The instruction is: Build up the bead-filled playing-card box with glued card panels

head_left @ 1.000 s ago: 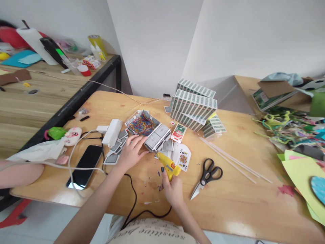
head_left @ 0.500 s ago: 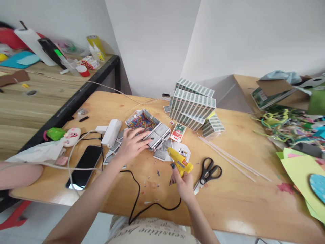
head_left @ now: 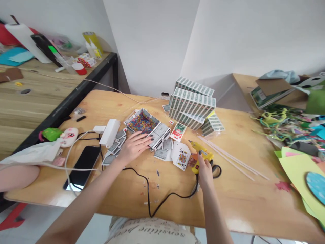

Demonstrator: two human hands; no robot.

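Observation:
My left hand (head_left: 134, 146) lies with fingers stretched over the near edge of a box made of playing cards (head_left: 160, 135), touching it; its thumb is hard to make out. Small multicoloured bits (head_left: 142, 122) fill the box's hollow. My right hand (head_left: 205, 171) is wrapped round a yellow glue gun (head_left: 201, 151), whose nozzle points up and left. The gun partly covers black-handled scissors (head_left: 216, 171). Between the hands are a fanned stack of cards with a king on top (head_left: 182, 157) and several face-down cards (head_left: 162, 155). A black cord (head_left: 165, 200) runs from the gun.
Stacked card packs (head_left: 193, 105) stand at the back, with an opened card box (head_left: 178, 131) before them. Glue sticks (head_left: 233, 157) lie to the right. A phone (head_left: 83, 166), white power strip (head_left: 110, 133) and cables sit left. Coloured paper (head_left: 296, 169) is at the right edge.
My right hand has carried the glue gun rightward, away from the king card stack and over the scissors. The cord has shifted right. My left hand stays at the card box, its fingers closer together.

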